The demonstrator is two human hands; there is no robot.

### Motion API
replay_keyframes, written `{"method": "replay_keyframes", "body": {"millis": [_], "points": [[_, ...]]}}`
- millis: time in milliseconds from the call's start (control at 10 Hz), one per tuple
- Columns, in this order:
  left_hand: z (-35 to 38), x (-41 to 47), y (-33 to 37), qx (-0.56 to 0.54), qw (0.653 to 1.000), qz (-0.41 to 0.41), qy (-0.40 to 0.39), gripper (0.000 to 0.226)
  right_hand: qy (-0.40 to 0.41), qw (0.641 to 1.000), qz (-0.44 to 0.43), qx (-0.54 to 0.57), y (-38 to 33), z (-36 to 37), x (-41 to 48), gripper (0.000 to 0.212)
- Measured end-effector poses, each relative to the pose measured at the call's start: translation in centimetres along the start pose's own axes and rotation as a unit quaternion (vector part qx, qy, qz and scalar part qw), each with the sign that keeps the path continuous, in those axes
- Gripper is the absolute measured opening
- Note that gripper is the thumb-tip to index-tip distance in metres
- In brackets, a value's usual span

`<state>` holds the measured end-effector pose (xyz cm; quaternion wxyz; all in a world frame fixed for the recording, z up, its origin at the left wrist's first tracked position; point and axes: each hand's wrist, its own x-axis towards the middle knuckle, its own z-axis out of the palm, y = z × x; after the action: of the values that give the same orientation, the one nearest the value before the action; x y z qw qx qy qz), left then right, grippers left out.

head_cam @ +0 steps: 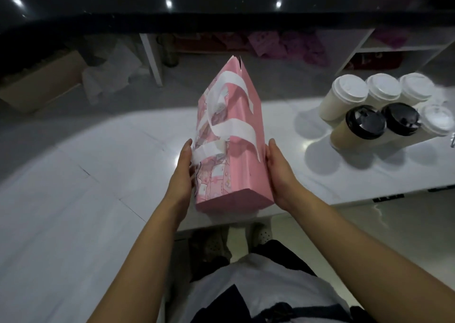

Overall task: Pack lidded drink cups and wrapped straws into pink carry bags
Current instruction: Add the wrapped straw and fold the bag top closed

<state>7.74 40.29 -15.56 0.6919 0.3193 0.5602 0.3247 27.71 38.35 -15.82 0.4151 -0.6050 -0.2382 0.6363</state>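
Observation:
A pink carry bag (242,155) with white handles and cartoon print stands at the near edge of the white counter (98,170), its top pinched together. My left hand (183,172) presses flat against its left side. My right hand (279,172) lies flat on its right side. Both hands' fingers look straight. Several lidded cups stand at the right: white-lidded cups (349,88) behind and black-lidded cups (365,122) in front. No wrapped straws are visible.
A black raised counter (221,0) runs across the back. Under it sit a cardboard box (41,83), white plastic wrap (110,76), and shelves with pink bags (283,44). My legs and shoes show below the counter edge.

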Motion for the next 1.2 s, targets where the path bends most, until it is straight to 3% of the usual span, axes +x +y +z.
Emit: {"method": "replay_keyframes", "body": {"millis": [100, 200, 400, 500, 600, 700, 800, 900, 1000, 1100, 1200], "points": [[0.6, -0.1, 0.1, -0.014, 1.0, 0.006, -0.02, 0.048, 0.001, 1.0, 0.001, 0.021, 0.3, 0.5, -0.9, 0.064], [0.2, -0.4, -0.6, -0.058, 0.997, 0.003, -0.042, 0.055, -0.019, 0.999, -0.011, 0.033, 0.9, 0.4, -2.2, 0.058], [1.1, -3.3, -1.4, -0.095, 0.995, 0.014, -0.02, 0.039, -0.054, 0.997, -0.029, 0.048, 2.0, 0.0, -4.8, 0.056], [2.3, -5.8, -1.6, -0.04, 0.999, 0.032, -0.004, 0.031, -0.073, 0.996, -0.036, 0.044, 1.5, -0.9, -5.7, 0.054], [4.2, -7.6, -1.6, -0.075, 0.995, 0.056, 0.018, 0.045, -0.086, 0.994, -0.057, 0.028, -0.3, -2.6, -7.6, 0.048], [8.9, -10.9, 0.5, -0.058, 0.989, 0.129, 0.048, 0.032, -0.102, 0.987, -0.125, 0.009, -2.3, -5.8, -10.8, 0.039], [12.6, -12.9, 1.7, -0.041, 0.986, 0.16, 0.01, 0.039, -0.104, 0.976, -0.193, 0.021, -3.5, -9.5, -13.8, 0.038], [18.0, -14.9, 2.7, -0.069, 0.981, 0.176, -0.048, 0.041, -0.095, 0.955, -0.278, 0.045, -4.7, -14.8, -17.3, 0.058], [22.4, -16.7, 3.2, -0.039, 0.964, 0.253, -0.067, 0.041, -0.095, 0.943, -0.315, 0.054, -6.3, -18.7, -19.6, 0.08], [27.0, -18.3, 4.1, 0.04, 0.929, 0.349, -0.112, 0.066, -0.096, 0.927, -0.357, 0.065, -8.5, -23.4, -21.2, 0.084], [30.6, -19.0, 4.9, 0.102, 0.897, 0.388, -0.184, 0.094, -0.105, 0.912, -0.395, 0.041, -10.6, -27.2, -22.3, 0.114]]}}
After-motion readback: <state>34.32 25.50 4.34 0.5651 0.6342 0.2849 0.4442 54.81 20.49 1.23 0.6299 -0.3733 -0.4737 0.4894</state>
